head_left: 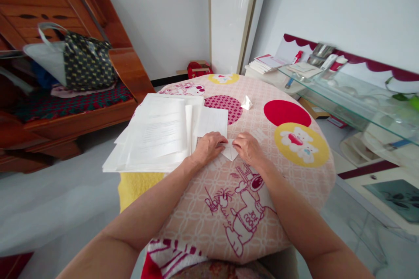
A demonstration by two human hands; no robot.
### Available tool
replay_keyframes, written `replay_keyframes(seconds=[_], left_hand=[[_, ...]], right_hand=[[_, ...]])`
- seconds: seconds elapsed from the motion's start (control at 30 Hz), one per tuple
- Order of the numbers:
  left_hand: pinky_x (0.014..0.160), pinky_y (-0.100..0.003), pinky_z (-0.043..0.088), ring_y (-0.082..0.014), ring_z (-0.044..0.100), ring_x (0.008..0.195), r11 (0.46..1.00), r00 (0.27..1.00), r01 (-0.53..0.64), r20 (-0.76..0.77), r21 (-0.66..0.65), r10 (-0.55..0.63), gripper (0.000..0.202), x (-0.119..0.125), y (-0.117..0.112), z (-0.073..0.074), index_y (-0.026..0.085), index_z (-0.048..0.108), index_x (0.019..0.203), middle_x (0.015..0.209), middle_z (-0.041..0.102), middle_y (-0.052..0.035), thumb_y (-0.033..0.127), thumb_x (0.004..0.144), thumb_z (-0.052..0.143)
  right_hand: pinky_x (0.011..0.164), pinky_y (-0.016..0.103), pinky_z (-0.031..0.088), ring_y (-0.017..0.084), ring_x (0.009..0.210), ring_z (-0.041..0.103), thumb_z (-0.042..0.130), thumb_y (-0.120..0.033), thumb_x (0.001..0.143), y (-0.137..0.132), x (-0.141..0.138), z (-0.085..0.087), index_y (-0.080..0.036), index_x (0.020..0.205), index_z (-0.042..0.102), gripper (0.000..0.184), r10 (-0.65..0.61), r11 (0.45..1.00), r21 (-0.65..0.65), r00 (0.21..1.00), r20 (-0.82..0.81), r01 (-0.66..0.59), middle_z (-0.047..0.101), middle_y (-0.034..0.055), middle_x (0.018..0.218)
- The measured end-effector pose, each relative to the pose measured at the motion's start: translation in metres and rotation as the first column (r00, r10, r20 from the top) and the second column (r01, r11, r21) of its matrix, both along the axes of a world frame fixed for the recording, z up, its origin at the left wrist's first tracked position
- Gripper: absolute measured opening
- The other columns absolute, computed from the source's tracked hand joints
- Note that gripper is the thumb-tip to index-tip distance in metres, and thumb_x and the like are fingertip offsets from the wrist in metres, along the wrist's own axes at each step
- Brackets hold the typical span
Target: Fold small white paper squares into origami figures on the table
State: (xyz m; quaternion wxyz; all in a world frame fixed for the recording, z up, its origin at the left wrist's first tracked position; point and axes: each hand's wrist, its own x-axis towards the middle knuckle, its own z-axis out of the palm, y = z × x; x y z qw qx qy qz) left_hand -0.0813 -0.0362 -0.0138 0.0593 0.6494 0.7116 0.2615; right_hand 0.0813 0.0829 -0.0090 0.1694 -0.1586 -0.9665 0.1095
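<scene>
A small piece of white folded paper [231, 152] lies on the patterned tablecloth, its pointed corner toward me and a crease running down its middle. My left hand [209, 147] grips its left edge with curled fingers. At the opposite edge, my right hand [248, 148] pinches the same paper between thumb and fingers. Part of the paper is covered by my fingertips. Just beyond my left hand is a flat white sheet [214, 121], beside a large stack of papers [160, 128]. Farther back sits a small folded paper piece [246, 103], standing up off the cloth.
The round table wears a pink tablecloth [203, 213] with cartoon figures and coloured circles. To the right stands a glass-topped cabinet [353, 96] holding papers, cups and a red bottle. A wooden bench [78, 115] with a dotted bag [88, 61] is at the left.
</scene>
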Motion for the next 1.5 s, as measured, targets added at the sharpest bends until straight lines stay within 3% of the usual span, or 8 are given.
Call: replay_keyframes(seconds=[0.2, 0.43, 0.67, 0.8, 1.0, 1.13, 1.27, 1.5], left_hand=[[0.082, -0.032, 0.051, -0.0203, 0.064, 0.092, 0.998, 0.987, 0.066, -0.146, 0.015, -0.063, 0.018, 0.002, -0.002, -0.002, 0.019, 0.076, 0.098, 0.093, 0.072, -0.0068, 0.014, 0.091, 0.06], [0.069, -0.029, 0.045, -0.0201, 0.062, 0.086, 0.992, 0.937, 0.091, -0.331, -0.083, -0.113, 0.024, 0.005, -0.007, -0.002, 0.019, 0.077, 0.096, 0.089, 0.069, -0.0079, 0.016, 0.096, 0.053], [0.065, -0.029, 0.041, -0.021, 0.062, 0.083, 0.975, 0.912, 0.072, -0.381, -0.208, -0.149, 0.026, 0.011, -0.012, 0.011, 0.018, 0.075, 0.096, 0.089, 0.068, -0.0084, 0.017, 0.096, 0.049], [0.068, -0.03, 0.042, -0.021, 0.062, 0.082, 0.975, 0.905, 0.075, -0.396, -0.21, -0.155, 0.027, 0.017, -0.019, 0.018, 0.017, 0.072, 0.094, 0.089, 0.065, -0.009, 0.021, 0.098, 0.046], [0.071, -0.031, 0.045, -0.0211, 0.061, 0.088, 0.981, 0.888, 0.08, -0.434, -0.175, -0.15, 0.02, 0.022, -0.023, 0.021, 0.023, 0.067, 0.106, 0.099, 0.064, -0.0078, 0.029, 0.099, 0.049], [0.07, -0.031, 0.045, -0.021, 0.061, 0.087, 0.979, 0.879, 0.065, -0.453, -0.195, -0.149, 0.021, 0.024, -0.022, 0.022, 0.023, 0.067, 0.105, 0.097, 0.063, -0.0078, 0.029, 0.1, 0.047], [0.069, -0.031, 0.044, -0.0211, 0.061, 0.086, 0.978, 0.879, 0.046, -0.456, -0.202, -0.136, 0.022, 0.024, -0.021, 0.023, 0.022, 0.068, 0.103, 0.094, 0.064, -0.0079, 0.029, 0.1, 0.047], [0.065, -0.03, 0.042, -0.0212, 0.061, 0.084, 0.981, 0.881, 0.06, -0.453, -0.182, -0.138, 0.024, 0.022, -0.02, 0.018, 0.022, 0.069, 0.097, 0.091, 0.063, -0.0077, 0.03, 0.1, 0.046]], right_hand=[[0.073, 0.031, 0.04, 0.021, 0.083, 0.053, 0.05, -0.008, 0.093, -0.005, 0.008, 0.001, -0.015, 0.073, 0.071, 0.029, 0.042, 0.998, 0.043, 0.998, 0.054, -0.044, 0.059, 0.0078, 0.076], [0.077, 0.032, 0.043, 0.023, 0.088, 0.054, 0.048, -0.008, 0.092, -0.01, 0.014, 0.004, -0.015, 0.081, 0.074, 0.029, 0.085, 0.99, 0.098, 0.985, 0.148, -0.1, 0.065, 0.0108, 0.086], [0.077, 0.033, 0.043, 0.024, 0.089, 0.056, 0.048, -0.009, 0.093, -0.014, 0.013, 0.005, -0.013, 0.08, 0.073, 0.029, 0.049, 0.99, 0.118, 0.976, 0.212, -0.075, 0.067, 0.0125, 0.089], [0.075, 0.032, 0.043, 0.023, 0.089, 0.057, 0.05, -0.008, 0.09, -0.015, 0.017, 0.003, -0.013, 0.078, 0.073, 0.027, 0.032, 0.995, 0.084, 0.981, 0.193, -0.049, 0.066, 0.0125, 0.089], [0.073, 0.028, 0.044, 0.019, 0.081, 0.062, 0.056, -0.005, 0.082, -0.011, 0.008, 0.003, -0.016, 0.076, 0.075, 0.023, -0.133, 0.978, -0.16, 0.991, 0.025, 0.136, 0.07, 0.0082, 0.084], [0.066, 0.025, 0.044, 0.018, 0.074, 0.066, 0.063, -0.013, 0.08, -0.008, -0.01, 0.011, -0.018, 0.078, 0.077, 0.016, -0.313, 0.864, -0.39, 0.946, 0.084, 0.32, 0.075, 0.005, 0.079], [0.064, 0.027, 0.042, 0.019, 0.074, 0.066, 0.07, -0.021, 0.075, -0.009, -0.021, 0.015, -0.02, 0.076, 0.077, 0.007, -0.408, 0.828, -0.349, 0.899, 0.161, 0.439, 0.076, 0.0047, 0.079], [0.06, 0.026, 0.041, 0.019, 0.072, 0.066, 0.068, -0.016, 0.072, -0.003, -0.015, 0.019, -0.02, 0.073, 0.077, 0.01, -0.466, 0.802, -0.309, 0.859, 0.212, 0.512, 0.075, 0.0057, 0.076]])
